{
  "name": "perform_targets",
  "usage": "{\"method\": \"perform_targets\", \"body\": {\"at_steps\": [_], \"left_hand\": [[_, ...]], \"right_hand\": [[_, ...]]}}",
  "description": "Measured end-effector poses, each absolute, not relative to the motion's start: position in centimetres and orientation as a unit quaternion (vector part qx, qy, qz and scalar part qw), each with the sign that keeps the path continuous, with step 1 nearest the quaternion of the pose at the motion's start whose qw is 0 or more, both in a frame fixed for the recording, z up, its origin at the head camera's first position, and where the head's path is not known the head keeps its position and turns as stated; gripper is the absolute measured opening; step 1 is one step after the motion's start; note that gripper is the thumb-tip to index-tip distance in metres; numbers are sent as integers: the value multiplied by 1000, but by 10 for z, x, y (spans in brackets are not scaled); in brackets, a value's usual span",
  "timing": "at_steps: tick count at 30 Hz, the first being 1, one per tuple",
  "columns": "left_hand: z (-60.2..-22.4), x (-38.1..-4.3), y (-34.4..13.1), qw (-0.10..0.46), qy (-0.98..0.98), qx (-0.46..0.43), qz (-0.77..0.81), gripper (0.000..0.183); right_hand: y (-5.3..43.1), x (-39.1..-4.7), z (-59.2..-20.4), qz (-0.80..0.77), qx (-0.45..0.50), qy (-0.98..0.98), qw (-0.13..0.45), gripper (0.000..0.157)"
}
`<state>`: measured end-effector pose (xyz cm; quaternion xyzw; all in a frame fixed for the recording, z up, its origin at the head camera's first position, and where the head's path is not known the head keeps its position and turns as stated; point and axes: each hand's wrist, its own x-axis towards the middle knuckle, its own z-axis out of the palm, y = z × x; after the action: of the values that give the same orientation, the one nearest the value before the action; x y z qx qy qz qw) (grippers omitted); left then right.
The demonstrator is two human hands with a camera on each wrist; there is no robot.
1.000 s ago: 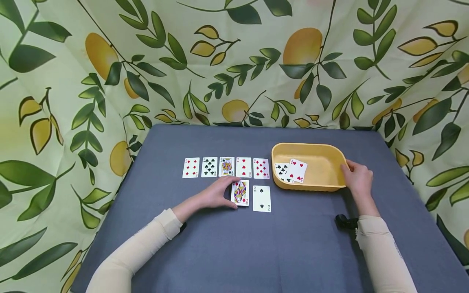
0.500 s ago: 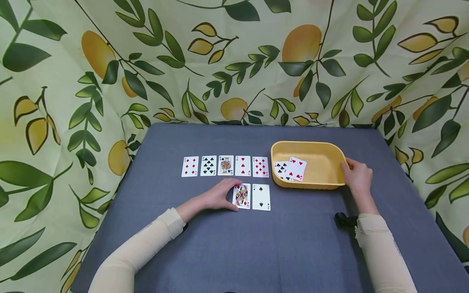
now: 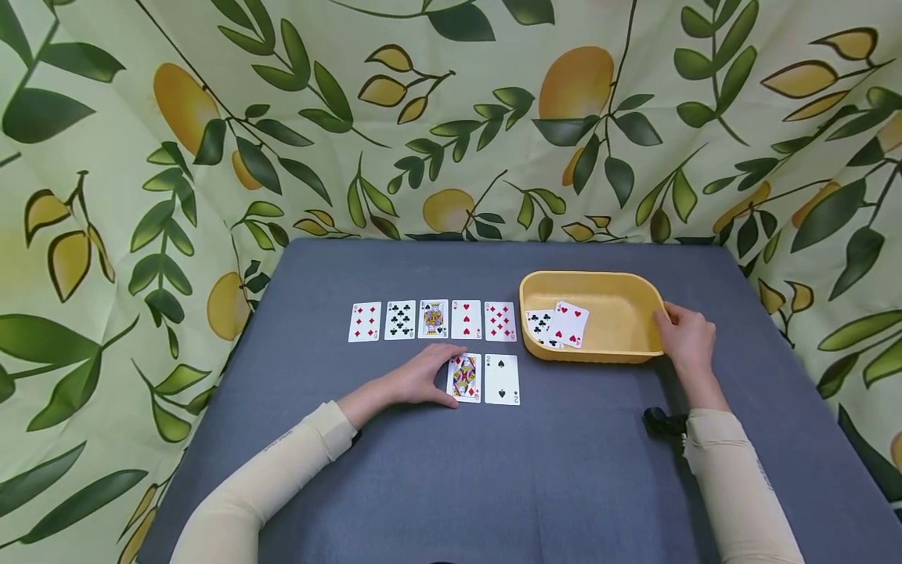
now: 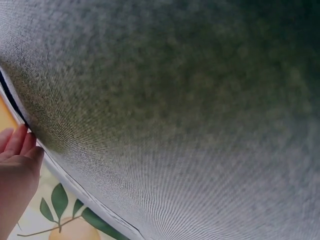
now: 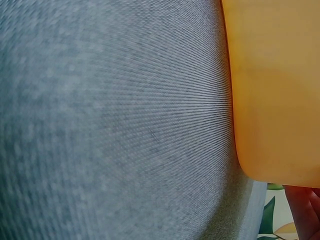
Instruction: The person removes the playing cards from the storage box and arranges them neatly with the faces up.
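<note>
My left hand [image 3: 417,377] holds a queen of diamonds [image 3: 466,379] at its left side, thumb near the bottom edge and fingers near the top. Just right of that card, a two of spades [image 3: 502,380] lies face up. In the left wrist view only part of the hand [image 4: 19,167] shows, fingertips by a thin edge. My right hand [image 3: 687,343] pinches the right rim of a yellow plastic tub [image 3: 620,345]. Inside the tub, at its left, a four of hearts [image 3: 569,323] overlaps a black clubs card [image 3: 539,326]. The right wrist view shows the tub's outer wall [image 5: 277,90] large.
Behind the queen, several face-up cards form a row: a six of diamonds [image 3: 364,322], a clubs card [image 3: 399,319], a king [image 3: 433,319], a three of hearts [image 3: 466,319] and a diamonds card [image 3: 499,321]. A grey-blue cloth [image 3: 451,478] covers the table; patterned fabric [image 3: 451,117] hangs behind.
My left hand has shifted slightly right and down with the queen, which now lies level beside the two of spades. The last half second shows almost no motion. My right hand stays on the tub.
</note>
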<state>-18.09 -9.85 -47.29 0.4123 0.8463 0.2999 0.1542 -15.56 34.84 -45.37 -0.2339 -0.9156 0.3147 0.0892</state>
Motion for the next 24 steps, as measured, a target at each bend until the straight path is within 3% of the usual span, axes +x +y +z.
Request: {"method": "perform_targets", "body": {"at_steps": [12,24], "left_hand": [[-473,-179,-100,147,845,420,296,90],[-467,-182,-95,91,843,414,331,77]], "right_hand": [[348,-154,-454,315,-234,-914,99,46],[349,-155,-454,320,-233,-914,90,48]]}}
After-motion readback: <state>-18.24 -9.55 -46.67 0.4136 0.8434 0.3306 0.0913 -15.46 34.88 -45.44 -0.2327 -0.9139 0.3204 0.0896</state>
